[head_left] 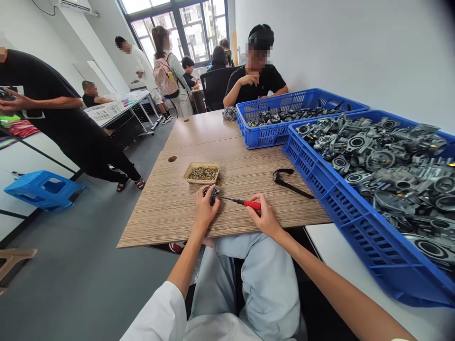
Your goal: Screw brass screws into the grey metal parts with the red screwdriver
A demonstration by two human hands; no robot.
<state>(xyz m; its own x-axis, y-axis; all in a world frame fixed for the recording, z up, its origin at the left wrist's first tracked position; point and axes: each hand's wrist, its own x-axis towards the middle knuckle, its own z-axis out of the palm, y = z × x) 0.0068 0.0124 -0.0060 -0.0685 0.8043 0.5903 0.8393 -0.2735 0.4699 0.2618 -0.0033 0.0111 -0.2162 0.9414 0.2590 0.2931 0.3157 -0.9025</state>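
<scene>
My left hand is closed around a small dark metal part, possibly a carburetor body, held on the wooden table. In my right hand is a screwdriver with a red and black handle. Its thin shaft points left, and the tip meets or nearly meets the metal part; exact contact is too small to tell. Just beyond my left hand sits a cream tray full of small brass-coloured screws or pins. One loose small piece lies right of that tray.
A black wristwatch lies on the table to the right. Two blue crates, a near one and a far one, hold many metal parts. A person in black sits across; another stands at left near a blue stool.
</scene>
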